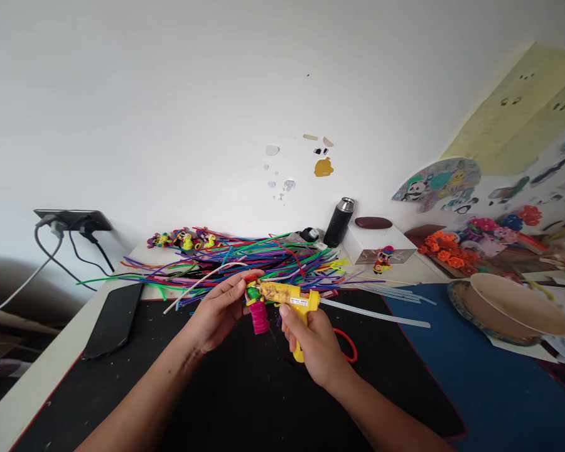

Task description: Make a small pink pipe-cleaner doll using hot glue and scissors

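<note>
My left hand [221,312] is closed on a small pipe-cleaner figure [260,317], which has a magenta lower part, a green and yellow middle and red at the top. In my right hand [313,342] is a yellow hot glue gun [282,293], gripped by its handle. Its nozzle points left and meets or nearly meets the figure's green part; whether they touch I cannot tell. A long translucent glue stick [381,312] sticks out of the gun's back end. Behind both hands lies a wide heap of coloured pipe cleaners [245,260].
Several finished figures [183,238] lie at the back left, and one figure [383,259] stands before a white box [374,242]. A black thermos [339,223] is beside that box. Spare glue sticks [400,290], a bowl [518,304] and orange flowers [447,250] are right; a phone [113,320] lies left.
</note>
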A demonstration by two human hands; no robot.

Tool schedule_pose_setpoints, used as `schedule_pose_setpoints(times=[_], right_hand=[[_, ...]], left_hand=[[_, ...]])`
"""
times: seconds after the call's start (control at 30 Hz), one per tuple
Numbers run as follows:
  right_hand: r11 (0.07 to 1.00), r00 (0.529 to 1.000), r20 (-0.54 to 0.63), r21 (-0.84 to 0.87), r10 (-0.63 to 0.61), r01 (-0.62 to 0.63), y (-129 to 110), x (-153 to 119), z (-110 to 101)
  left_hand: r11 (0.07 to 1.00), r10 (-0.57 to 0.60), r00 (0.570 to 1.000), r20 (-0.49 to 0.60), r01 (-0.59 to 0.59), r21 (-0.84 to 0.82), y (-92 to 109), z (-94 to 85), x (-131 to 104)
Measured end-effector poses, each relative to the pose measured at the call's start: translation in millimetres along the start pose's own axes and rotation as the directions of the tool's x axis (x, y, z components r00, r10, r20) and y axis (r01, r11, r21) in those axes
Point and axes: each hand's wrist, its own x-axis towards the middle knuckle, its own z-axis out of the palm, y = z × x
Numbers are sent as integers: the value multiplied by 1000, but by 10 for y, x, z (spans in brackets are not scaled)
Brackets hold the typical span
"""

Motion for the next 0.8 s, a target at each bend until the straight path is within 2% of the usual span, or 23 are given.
schedule_pose_setpoints(times=[0.8], right_hand=[[1000,1000,-15,-1,-27,27,-5,-25,-35]], left_hand=[[999,3,999,50,-1,-43,20,17,-16]])
